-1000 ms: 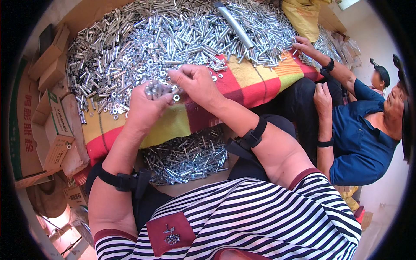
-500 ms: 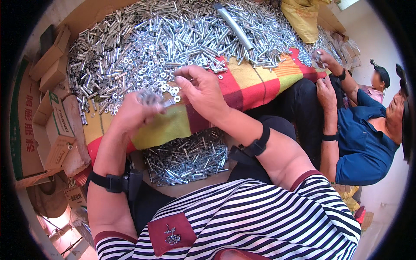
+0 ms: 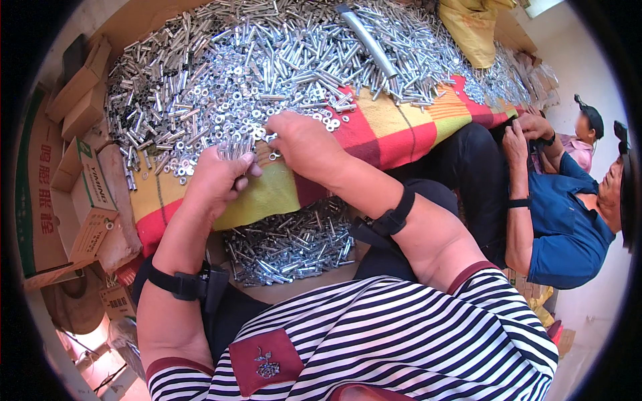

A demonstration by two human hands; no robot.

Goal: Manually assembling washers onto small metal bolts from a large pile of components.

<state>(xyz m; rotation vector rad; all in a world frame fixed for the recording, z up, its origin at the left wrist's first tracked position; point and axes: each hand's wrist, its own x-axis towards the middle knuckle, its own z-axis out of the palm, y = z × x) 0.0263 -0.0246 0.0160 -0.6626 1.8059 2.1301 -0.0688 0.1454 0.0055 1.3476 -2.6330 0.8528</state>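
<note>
My left hand (image 3: pixel 217 175) is closed round a bunch of metal bolts (image 3: pixel 235 148), which stick up side by side between thumb and fingers. Just to its right, my right hand (image 3: pixel 304 142) reaches down to the loose washers and nuts (image 3: pixel 231 115) at the near edge of the heap. Its fingers are curled together with the tips turned away, so what they pinch, if anything, is hidden. Beyond both hands spreads a big heap of metal bolts and sleeves (image 3: pixel 281 60). Under the hands lies a checkered cloth (image 3: pixel 257 194).
A box of bolts (image 3: pixel 291 250) stands below the cloth's edge, near my lap. Cardboard boxes (image 3: pixel 87 194) line the left side. A metal tube (image 3: pixel 368 41) lies on the heap, with a yellow sack (image 3: pixel 471 33) behind. At right sits a co-worker in blue (image 3: pixel 562 220); another person (image 3: pixel 580 144) is beyond.
My left hand has turned and steadied, showing the bolts upright. My right hand has tipped its fingers down to the washers. The co-worker's hands have come together, away from the heap.
</note>
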